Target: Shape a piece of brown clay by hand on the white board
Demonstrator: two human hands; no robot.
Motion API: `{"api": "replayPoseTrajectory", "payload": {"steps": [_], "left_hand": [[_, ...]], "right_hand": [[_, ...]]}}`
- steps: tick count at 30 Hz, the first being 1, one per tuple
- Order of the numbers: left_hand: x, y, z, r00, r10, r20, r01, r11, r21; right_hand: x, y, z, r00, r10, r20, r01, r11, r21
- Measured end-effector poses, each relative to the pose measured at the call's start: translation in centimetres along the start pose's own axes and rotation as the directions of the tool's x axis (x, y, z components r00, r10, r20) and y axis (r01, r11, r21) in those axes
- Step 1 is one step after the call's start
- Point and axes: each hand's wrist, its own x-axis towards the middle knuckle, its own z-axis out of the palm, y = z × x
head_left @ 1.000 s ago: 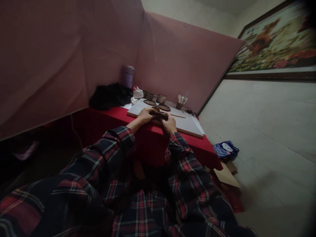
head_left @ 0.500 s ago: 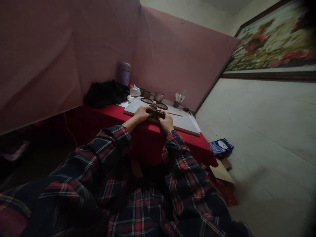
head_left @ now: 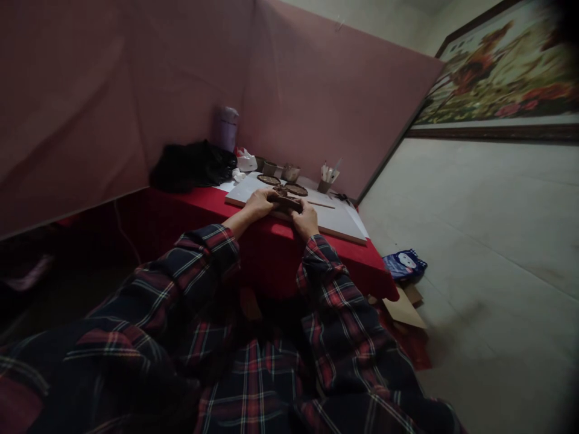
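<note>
Between my two hands is a dark brown strip that looks like clay (head_left: 286, 203), held near the front edge of a pale board (head_left: 339, 224). My left hand (head_left: 259, 205) is closed on its left end, and my right hand (head_left: 306, 218) pinches its right end. Just behind the strip sits a dark brown lump (head_left: 281, 189). Two flat round brown pieces with patterned faces, one at the left (head_left: 268, 179) and one at the right (head_left: 296, 190), rest on the board. A thin brown stick (head_left: 321, 205) lies to the right of my hands.
Small brown cups (head_left: 270, 168) and a glass jar (head_left: 290, 173) stand behind the board. A holder with pens or tools (head_left: 324, 184) is at the back right. A black bag (head_left: 193, 166) and a purple bottle (head_left: 227, 129) are at the left on the red cloth (head_left: 199, 205).
The view has shifted slightly. Both hands keep their hold on the brown strip, which looks a little more tilted, its right end lower.
</note>
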Motion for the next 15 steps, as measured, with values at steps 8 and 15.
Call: {"api": "replayPoseTrajectory", "payload": {"steps": [8, 15], "left_hand": [[0.18, -0.55, 0.01, 1.000, -0.016, -0.026, 0.017, 0.999, 0.040], [0.26, -0.52, 0.04, 0.999, -0.035, -0.029, 0.035, 0.999, 0.009]], "right_hand": [[0.02, -0.14, 0.00, 1.000, 0.028, -0.002, -0.028, 1.000, -0.012], [0.04, -0.17, 0.00, 1.000, 0.024, 0.002, -0.024, 1.000, -0.009]]}}
